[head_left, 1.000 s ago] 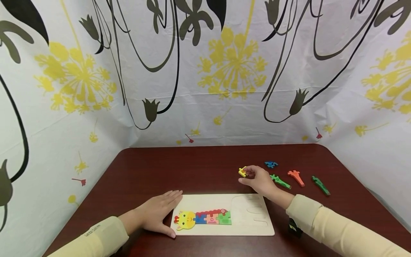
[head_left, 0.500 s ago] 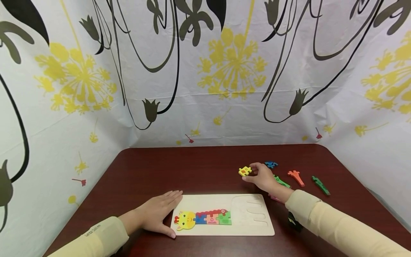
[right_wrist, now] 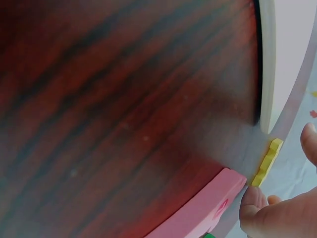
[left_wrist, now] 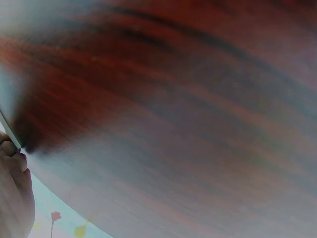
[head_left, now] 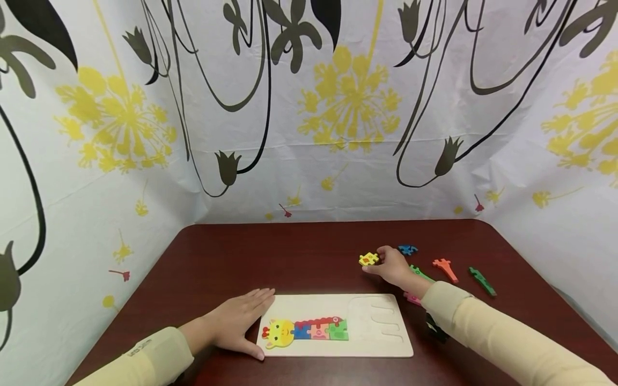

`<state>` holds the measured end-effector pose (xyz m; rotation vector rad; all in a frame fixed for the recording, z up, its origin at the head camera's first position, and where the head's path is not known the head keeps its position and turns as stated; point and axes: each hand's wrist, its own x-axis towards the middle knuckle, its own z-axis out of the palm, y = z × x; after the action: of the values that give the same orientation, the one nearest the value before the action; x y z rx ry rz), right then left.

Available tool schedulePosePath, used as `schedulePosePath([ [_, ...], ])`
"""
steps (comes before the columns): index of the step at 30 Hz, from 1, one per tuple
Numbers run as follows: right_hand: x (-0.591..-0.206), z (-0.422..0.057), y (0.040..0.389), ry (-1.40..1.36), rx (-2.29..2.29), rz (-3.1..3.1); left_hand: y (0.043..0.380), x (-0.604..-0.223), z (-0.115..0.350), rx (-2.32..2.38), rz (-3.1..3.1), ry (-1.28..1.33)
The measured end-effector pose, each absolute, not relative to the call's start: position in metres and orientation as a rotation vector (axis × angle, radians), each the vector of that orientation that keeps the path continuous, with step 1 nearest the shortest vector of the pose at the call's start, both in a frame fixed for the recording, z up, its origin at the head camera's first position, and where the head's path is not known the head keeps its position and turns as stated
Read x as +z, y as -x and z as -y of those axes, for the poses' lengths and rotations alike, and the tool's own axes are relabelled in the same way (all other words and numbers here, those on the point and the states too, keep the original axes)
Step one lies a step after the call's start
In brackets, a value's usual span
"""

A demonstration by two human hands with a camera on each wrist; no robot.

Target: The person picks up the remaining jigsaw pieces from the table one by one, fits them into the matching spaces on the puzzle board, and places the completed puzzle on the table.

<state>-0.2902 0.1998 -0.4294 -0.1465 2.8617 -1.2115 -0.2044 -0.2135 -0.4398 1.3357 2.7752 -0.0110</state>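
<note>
My right hand holds a small yellow puzzle piece by its edges, thumb on the near side and fingers on the right. An orange mark shows on the piece's upper face. In the right wrist view the yellow piece appears edge-on, a fingertip right at its end. The left hand rests with straight fingers along the left end of a pale wooden puzzle board. On that board lie a yellow giraffe head, a red mane strip, and blue, pink and green neck pieces. Leg-shaped outlines mark its right part.
Loose pieces lie on the dark red table right of the board: blue, orange, dark green, green and pink, the last two partly behind the right arm. A patterned cloth surrounds the table.
The yellow piece, mostly covered by the right fingers a second ago, now shows its marked face. The right hand has shifted slightly right and the pink piece has come into view. The left hand stays put.
</note>
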Motion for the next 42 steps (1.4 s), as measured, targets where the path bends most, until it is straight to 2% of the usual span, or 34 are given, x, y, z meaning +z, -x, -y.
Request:
schedulePosePath([
  [21,-0.435,-0.199,0.298,0.112,-1.117,-2.932,0.204,-0.441,0.213,-0.007,-2.779,-1.358],
  [42,-0.446,-0.198,0.3,0.071,-1.239,-2.902,0.204,-0.441,0.213,-0.001,-2.772,-1.335],
])
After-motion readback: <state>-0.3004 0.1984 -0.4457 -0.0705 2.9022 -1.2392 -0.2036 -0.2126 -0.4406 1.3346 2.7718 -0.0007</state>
